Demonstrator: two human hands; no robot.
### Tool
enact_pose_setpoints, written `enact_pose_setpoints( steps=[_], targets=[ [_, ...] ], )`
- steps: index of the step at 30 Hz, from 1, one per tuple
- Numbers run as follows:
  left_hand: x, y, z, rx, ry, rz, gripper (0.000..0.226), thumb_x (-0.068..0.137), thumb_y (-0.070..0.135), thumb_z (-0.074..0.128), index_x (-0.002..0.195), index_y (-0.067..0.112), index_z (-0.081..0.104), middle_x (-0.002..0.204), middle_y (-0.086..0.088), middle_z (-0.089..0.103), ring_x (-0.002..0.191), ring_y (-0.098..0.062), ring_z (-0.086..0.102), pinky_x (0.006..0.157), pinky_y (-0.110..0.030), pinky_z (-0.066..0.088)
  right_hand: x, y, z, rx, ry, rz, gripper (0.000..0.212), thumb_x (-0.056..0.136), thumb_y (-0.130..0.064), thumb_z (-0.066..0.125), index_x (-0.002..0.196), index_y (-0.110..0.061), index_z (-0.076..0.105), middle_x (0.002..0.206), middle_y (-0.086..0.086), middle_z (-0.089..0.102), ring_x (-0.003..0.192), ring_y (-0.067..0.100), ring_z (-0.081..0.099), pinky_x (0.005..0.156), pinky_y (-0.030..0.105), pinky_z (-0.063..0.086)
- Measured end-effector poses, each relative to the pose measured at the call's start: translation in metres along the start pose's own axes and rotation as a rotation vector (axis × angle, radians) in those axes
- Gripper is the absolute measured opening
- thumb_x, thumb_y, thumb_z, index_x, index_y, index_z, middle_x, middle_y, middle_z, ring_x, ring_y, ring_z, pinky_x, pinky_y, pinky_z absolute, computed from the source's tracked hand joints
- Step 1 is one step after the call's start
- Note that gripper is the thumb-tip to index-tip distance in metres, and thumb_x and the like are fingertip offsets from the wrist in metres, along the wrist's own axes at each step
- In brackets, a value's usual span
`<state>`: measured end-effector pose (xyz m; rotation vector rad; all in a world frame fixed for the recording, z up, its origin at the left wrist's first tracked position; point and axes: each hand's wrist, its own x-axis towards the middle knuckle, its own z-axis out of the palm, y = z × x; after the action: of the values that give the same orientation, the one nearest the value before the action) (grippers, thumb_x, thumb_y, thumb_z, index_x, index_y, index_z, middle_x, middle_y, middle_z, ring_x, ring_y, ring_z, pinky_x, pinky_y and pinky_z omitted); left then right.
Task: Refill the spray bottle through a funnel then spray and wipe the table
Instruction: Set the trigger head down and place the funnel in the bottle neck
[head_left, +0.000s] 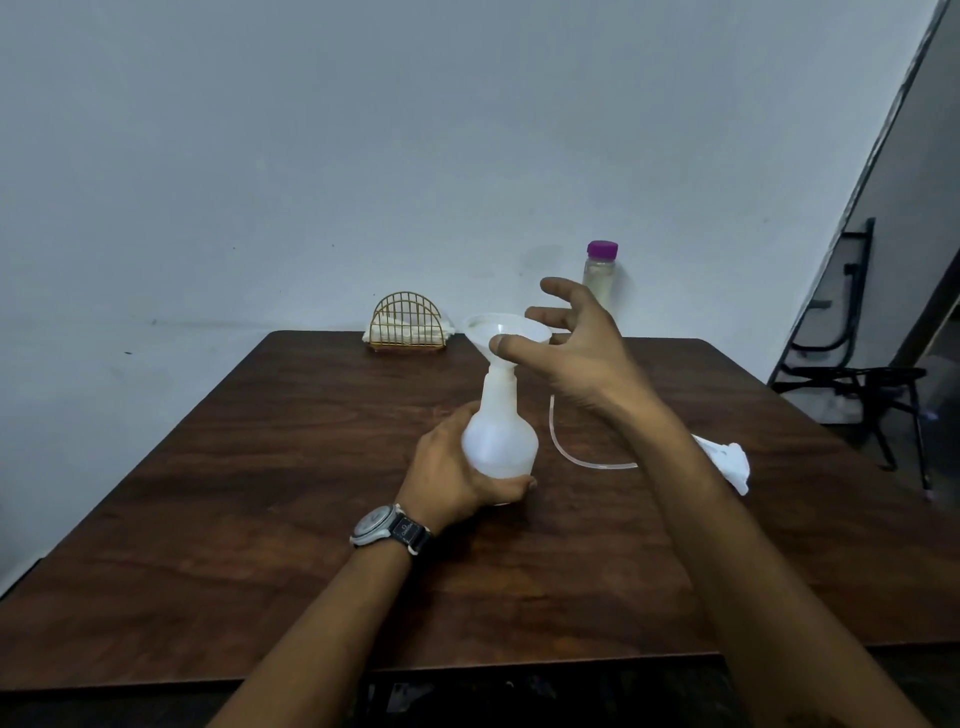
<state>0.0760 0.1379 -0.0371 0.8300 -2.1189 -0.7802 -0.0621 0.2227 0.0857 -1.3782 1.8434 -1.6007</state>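
White plastic funnel (511, 332) seated in translucent white spray bottle (501, 441)
Left hand (449, 475) grips bottle belly; right hand (576, 358) splayed wide, thumb beside funnel rim

Your table (260, 519) is dark brown with streaked wood grain, and at its middle the spray bottle (501, 441) and funnel (498, 332) are both a milky, translucent white. From that bottle, at 11 o'clock you have a gold wire holder (408, 322) with white napkins (400, 335), at 1 o'clock a clear refill bottle (600, 280) with pale yellowish contents and a purple cap (602, 249), and at 3 o'clock a whitish clear tube (566, 452) and a white spray head (727, 460). At 7 o'clock your watch (376, 522) is grey on a black strap (413, 535), the wall (363, 156) is plain pale grey-blue, and the chair (852, 374) at 2 o'clock is black.
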Motion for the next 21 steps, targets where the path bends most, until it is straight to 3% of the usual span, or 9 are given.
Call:
enact_pose_setpoints(
  steps=[3, 10, 13, 16, 21],
  targets=[
    [-0.001, 0.001, 0.0, -0.014, -0.001, -0.013, 0.089, 0.056, 0.045, 0.098, 0.134, 0.032, 0.057, 0.107, 0.025, 0.06, 0.1, 0.0, 0.057, 0.07, 0.004, 0.037, 0.0, 0.006, -0.003, 0.058, -0.063, -0.023, 0.086, 0.074, -0.02, 0.09, 0.148, -0.029, 0.046, 0.137, -0.004, 0.064, 0.116, 0.014, 0.069, 0.08, 0.021, 0.057],
    [-0.001, 0.001, 0.0, -0.051, -0.044, -0.044, 0.099, 0.056, 0.048, 0.098, 0.141, 0.033, 0.049, 0.114, 0.023, 0.058, 0.108, -0.006, 0.058, 0.076, -0.004, 0.041, 0.004, 0.014, -0.01, 0.121, -0.162, -0.061, 0.089, 0.069, -0.024, 0.082, 0.149, -0.027, 0.045, 0.144, -0.005, 0.063, 0.121, 0.018, 0.07, 0.101, 0.033, 0.059],
    [-0.001, 0.003, -0.003, -0.072, -0.107, -0.082, 0.125, 0.048, 0.061, 0.097, 0.152, 0.037, 0.03, 0.134, 0.019, 0.055, 0.12, -0.01, 0.056, 0.096, -0.025, 0.052, 0.006, 0.014, -0.014, 0.1, -0.187, -0.076, 0.097, 0.069, -0.026, 0.083, 0.156, -0.03, 0.039, 0.148, -0.002, 0.06, 0.121, 0.018, 0.07, 0.1, 0.031, 0.058],
    [0.0, 0.004, -0.004, -0.087, -0.137, -0.118, 0.147, 0.036, 0.073, 0.094, 0.157, 0.041, 0.017, 0.15, 0.013, 0.047, 0.133, -0.014, 0.051, 0.108, -0.044, 0.05, 0.006, 0.012, -0.017, 0.097, -0.199, -0.083, 0.101, 0.068, -0.03, 0.084, 0.158, -0.034, 0.037, 0.151, -0.001, 0.057, 0.118, 0.018, 0.071, 0.098, 0.029, 0.057],
    [-0.004, 0.003, -0.006, -0.093, -0.103, -0.107, 0.134, 0.045, 0.083, 0.085, 0.155, 0.043, 0.02, 0.149, 0.016, 0.048, 0.13, -0.012, 0.052, 0.109, -0.043, 0.049, 0.006, 0.012, -0.022, 0.115, -0.179, -0.092, 0.102, 0.066, -0.041, 0.087, 0.156, -0.036, 0.039, 0.152, -0.001, 0.054, 0.122, 0.02, 0.069, 0.104, 0.035, 0.057]
  ],
)
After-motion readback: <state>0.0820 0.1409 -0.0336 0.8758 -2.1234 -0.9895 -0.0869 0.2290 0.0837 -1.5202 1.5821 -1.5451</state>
